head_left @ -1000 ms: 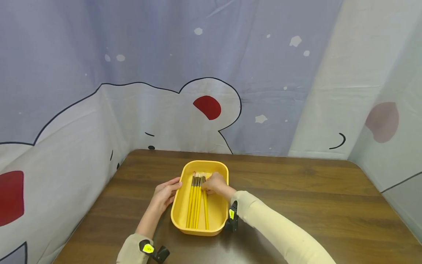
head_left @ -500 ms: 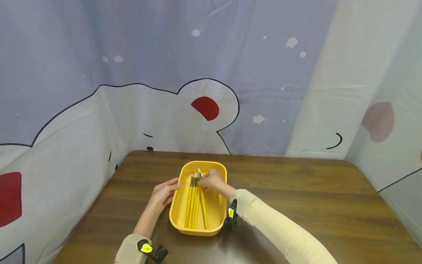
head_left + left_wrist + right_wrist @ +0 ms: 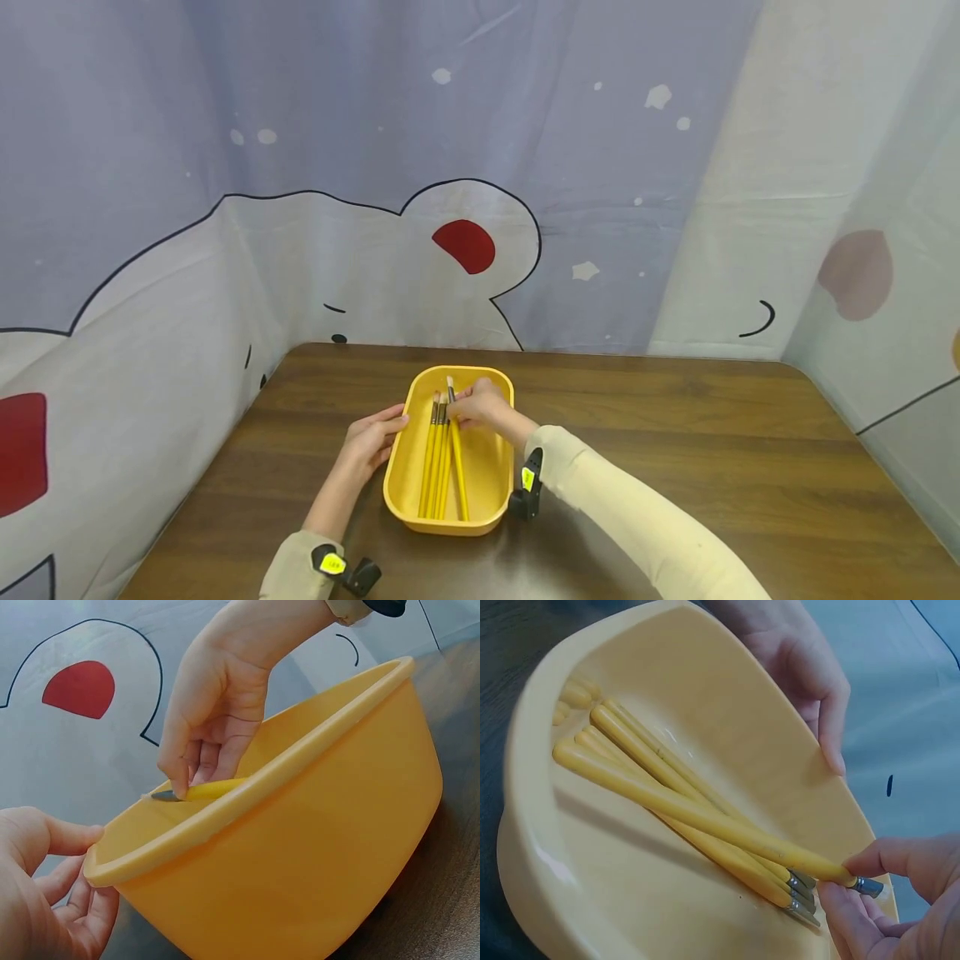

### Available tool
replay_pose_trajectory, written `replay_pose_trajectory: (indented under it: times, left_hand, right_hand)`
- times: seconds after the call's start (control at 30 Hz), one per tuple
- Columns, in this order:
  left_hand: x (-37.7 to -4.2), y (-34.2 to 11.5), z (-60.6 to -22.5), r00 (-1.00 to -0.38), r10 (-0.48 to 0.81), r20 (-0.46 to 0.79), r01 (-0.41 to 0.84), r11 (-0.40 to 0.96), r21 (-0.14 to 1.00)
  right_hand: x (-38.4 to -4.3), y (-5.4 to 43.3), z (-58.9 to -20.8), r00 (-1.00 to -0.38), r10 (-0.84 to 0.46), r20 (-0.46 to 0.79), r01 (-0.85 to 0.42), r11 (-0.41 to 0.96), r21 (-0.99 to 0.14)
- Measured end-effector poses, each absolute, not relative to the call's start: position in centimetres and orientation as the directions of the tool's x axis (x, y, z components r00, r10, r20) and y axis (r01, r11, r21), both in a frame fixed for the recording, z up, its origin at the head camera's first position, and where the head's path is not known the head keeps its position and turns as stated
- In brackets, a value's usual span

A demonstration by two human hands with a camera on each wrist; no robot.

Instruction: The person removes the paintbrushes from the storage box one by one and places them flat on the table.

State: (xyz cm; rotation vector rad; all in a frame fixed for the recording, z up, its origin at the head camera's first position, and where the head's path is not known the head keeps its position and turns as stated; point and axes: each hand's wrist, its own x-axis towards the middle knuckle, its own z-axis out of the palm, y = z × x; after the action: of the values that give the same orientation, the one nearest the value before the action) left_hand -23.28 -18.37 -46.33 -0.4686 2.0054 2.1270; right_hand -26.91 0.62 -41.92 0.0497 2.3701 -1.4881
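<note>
A deep yellow plastic tray sits on the table with several yellow-handled paintbrushes lying side by side in its left half. Between thumb and fingers, my right hand pinches one paintbrush near its metal ferrule. That brush slants over the others, its bristle end raised and its handle end low at the tray's near side. My left hand holds the tray's left rim, thumb over the edge and fingers against the outer wall. In the left wrist view the tray wall hides most brushes.
The brown wooden table extends to both sides of the tray. A printed cloth curtain hangs behind the table and along its sides. A black wrist camera sits close to the tray's right wall.
My right hand has drawn one brush's bristle end up and slightly left, away from the tray floor and across the other brushes. My left hand has kept its place on the rim.
</note>
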Motion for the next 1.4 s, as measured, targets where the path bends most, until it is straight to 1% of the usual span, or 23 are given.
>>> replay_pose_trajectory:
  times: [0.5,0.9,1.4]
  left_hand:
    - [-23.3,-18.6,-46.3,-0.936,-0.080,-0.344,-0.340,-0.063,0.938]
    - [-23.4,-18.5,-46.3,-0.931,-0.111,-0.348,-0.343,-0.056,0.938]
    - [-23.2,-18.6,-46.2,-0.933,-0.107,-0.345,-0.342,-0.043,0.939]
  right_hand:
    - [-27.2,0.9,-41.1,-0.950,-0.173,-0.261,0.174,0.403,-0.898]
    - [-27.5,2.0,-40.3,-0.946,-0.208,-0.250,0.172,0.331,-0.928]
    - [-27.3,3.9,-39.6,-0.953,-0.181,-0.243,0.177,0.316,-0.932]
